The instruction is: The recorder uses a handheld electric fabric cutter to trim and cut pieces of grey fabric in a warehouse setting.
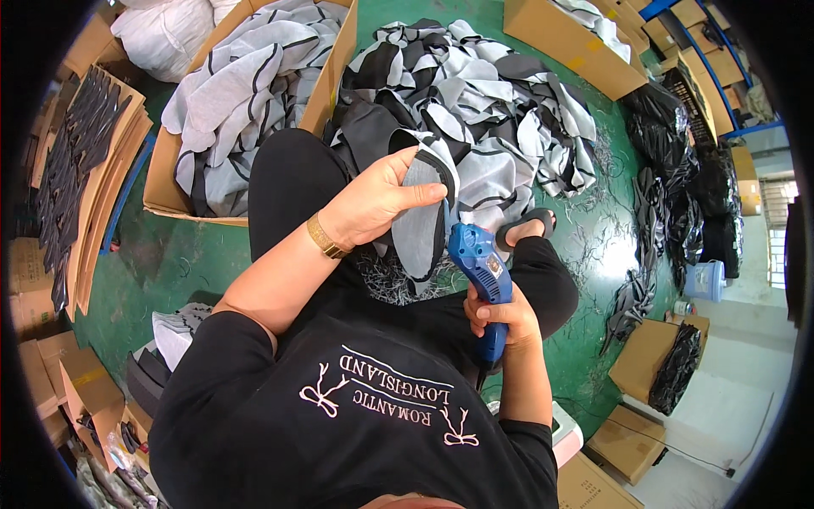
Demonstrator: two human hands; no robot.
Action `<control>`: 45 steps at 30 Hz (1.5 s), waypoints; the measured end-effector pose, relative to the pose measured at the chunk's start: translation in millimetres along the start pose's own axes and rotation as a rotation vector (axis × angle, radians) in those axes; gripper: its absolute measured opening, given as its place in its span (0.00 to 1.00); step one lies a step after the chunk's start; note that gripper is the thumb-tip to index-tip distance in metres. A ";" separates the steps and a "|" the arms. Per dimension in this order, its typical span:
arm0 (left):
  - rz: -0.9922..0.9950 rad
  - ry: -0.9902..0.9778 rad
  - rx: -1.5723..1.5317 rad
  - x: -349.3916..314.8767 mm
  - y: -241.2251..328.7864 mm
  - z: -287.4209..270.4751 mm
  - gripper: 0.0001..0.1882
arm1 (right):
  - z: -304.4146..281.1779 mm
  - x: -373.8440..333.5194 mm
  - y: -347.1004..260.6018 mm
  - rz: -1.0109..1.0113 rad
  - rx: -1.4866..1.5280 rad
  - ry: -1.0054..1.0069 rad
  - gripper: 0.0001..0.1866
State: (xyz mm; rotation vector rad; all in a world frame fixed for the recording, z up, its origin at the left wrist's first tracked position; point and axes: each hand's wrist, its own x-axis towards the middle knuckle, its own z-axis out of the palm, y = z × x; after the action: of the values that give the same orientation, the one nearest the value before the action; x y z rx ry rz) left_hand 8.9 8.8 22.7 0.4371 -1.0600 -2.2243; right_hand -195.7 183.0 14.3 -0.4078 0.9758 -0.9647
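Grey piece [415,233] with black edging: hangs from the left hand [373,199], up in front of the body, its lower tip over a litter of scraps [386,280] between the legs. Left hand pinches it near the top, thumb flat across the black band, fingers mostly hidden behind.

Right hand [509,318] closes round the grip of a blue tool [483,267]. Nose of the tool sits at the piece's right edge, just under the left thumb; touching or barely apart, cannot tell. Nor whether it runs.

Risks, as I judge them: thumb and nose are very near each other, so a slip of the tool upward could catch the thumb. Piece is gripped only at the top; its loose lower end could swing or fold into the nose and spoil the edge. A dark cord [481,379] seems to leave the grip's base; if it snags on the right leg, the tool could jerk.

Beyond: a heap [475,110] of similar grey and black pieces on the green floor [208,263], a carton [338,72] of more to its left, a sandalled foot [532,229] near the heap's lower edge. Black bags [674,140] at far right.
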 end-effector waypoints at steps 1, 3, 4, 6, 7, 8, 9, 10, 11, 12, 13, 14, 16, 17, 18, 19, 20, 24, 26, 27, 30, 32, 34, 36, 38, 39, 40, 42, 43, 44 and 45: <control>0.001 0.002 -0.001 -0.6 -0.1 -0.5 0.19 | 1.1 0.6 -0.3 0.000 -0.002 -0.005 0.19; -0.011 -0.023 -0.011 -1.8 -0.4 -1.6 0.19 | 2.4 3.1 2.0 0.005 0.018 -0.017 0.19; -0.010 -0.023 -0.012 -2.0 -0.6 -1.7 0.19 | 2.8 4.7 2.9 0.007 0.039 -0.027 0.19; 0.000 -0.041 0.020 -2.5 -1.0 -1.7 0.18 | 2.8 8.5 5.2 0.009 0.076 -0.047 0.20; -0.002 -0.041 0.020 -2.7 -0.4 -2.1 0.18 | 3.0 10.0 6.3 0.010 0.115 -0.065 0.20; -0.022 -0.037 0.038 -3.4 1.1 -2.6 0.17 | 3.8 12.2 6.1 0.010 0.117 -0.064 0.20; -0.044 -0.034 0.057 -3.6 2.4 -2.6 0.17 | 4.5 15.3 5.1 -0.007 0.137 -0.066 0.20; -0.044 -0.036 0.056 -4.7 3.7 -2.3 0.17 | 5.3 18.1 4.1 -0.026 0.155 -0.068 0.20; -0.041 -0.038 0.101 -5.8 4.8 -1.5 0.16 | 6.1 20.1 1.6 -0.029 0.155 -0.065 0.20; -0.038 -0.041 0.146 -6.3 5.1 -1.1 0.14 | 7.3 21.1 -2.2 -0.085 0.107 0.006 0.20; -0.038 -0.040 0.147 -5.7 4.5 -2.3 0.14 | 8.7 22.2 -7.3 -0.139 0.058 0.074 0.21; -0.063 0.010 0.077 -4.6 2.5 -4.6 0.14 | 9.5 21.1 -12.9 -0.186 -0.021 0.138 0.21; -0.086 0.061 0.008 -3.0 -1.4 -8.8 0.13 | 7.4 16.9 -20.2 -0.236 -0.137 0.250 0.20; -0.084 0.101 -0.037 -2.4 -3.1 -11.1 0.12 | 6.2 14.5 -21.0 -0.263 -0.177 0.292 0.19; -0.081 0.142 -0.083 -1.8 -4.1 -12.7 0.11 | 4.4 12.2 -20.3 -0.263 -0.179 0.291 0.19; -0.081 0.144 -0.084 -1.9 -5.0 -13.7 0.11 | 3.2 9.3 -18.0 -0.304 -0.205 0.302 0.19; -0.085 0.165 -0.115 -1.7 -5.7 -14.4 0.10 | 3.4 6.5 -16.0 -0.344 -0.230 0.313 0.19; -0.044 0.220 -0.123 -1.0 -11.7 -17.4 0.09 | 15.3 -4.2 -10.4 -0.307 -0.418 0.376 0.19; -0.031 0.222 -0.101 -0.7 -12.4 -16.4 0.09 | 19.1 -6.3 -7.2 -0.268 -0.476 0.381 0.19; -0.013 0.227 -0.078 -0.8 -12.4 -15.7 0.09 | 20.5 -6.6 -5.6 -0.257 -0.503 0.393 0.19; 0.020 0.235 -0.056 -0.9 -11.5 -10.8 0.09 | 19.7 -6.1 -3.4 -0.218 -0.552 0.414 0.19; 0.009 0.245 -0.030 -2.3 -10.8 -8.7 0.09 | 20.1 -5.9 -3.7 -0.216 -0.554 0.420 0.19; -0.005 0.253 -0.003 -4.1 -9.8 -6.0 0.09 | 19.5 -5.7 -3.8 -0.214 -0.554 0.429 0.19; -0.015 0.256 0.053 -5.5 -8.9 -3.1 0.09 | 17.5 -5.3 -4.3 -0.225 -0.540 0.422 0.19; -0.008 0.259 0.084 -6.3 -9.6 -2.2 0.08 | 18.4 -5.0 -5.7 -0.220 -0.548 0.423 0.21; 0.001 0.262 0.114 -6.7 -9.9 -1.8 0.07 | 19.1 -5.1 -6.6 -0.215 -0.559 0.425 0.22; -0.002 0.260 0.116 -7.0 -9.2 -0.8 0.07 | 18.9 -5.7 -7.7 -0.216 -0.556 0.427 0.22; 0.022 0.260 0.253 -8.3 -5.9 1.5 0.05 | 18.0 -7.1 -10.3 -0.212 -0.554 0.403 0.22; 0.019 0.257 0.255 -8.8 -4.1 1.8 0.05 | 18.4 -7.7 -12.1 -0.213 -0.550 0.405 0.22; 0.002 0.249 0.315 -9.6 -2.0 1.6 0.04 | 19.2 -8.3 -14.4 -0.211 -0.557 0.390 0.21; -0.015 0.241 0.376 -10.2 0.2 1.3 0.04 | 19.8 -8.7 -16.7 -0.208 -0.564 0.375 0.21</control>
State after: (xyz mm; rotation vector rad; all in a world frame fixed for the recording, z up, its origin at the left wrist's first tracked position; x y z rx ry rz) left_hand 16.0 16.2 23.9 0.8524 -1.3445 -1.9222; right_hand -189.3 179.0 40.5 -0.8310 1.5789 -0.9617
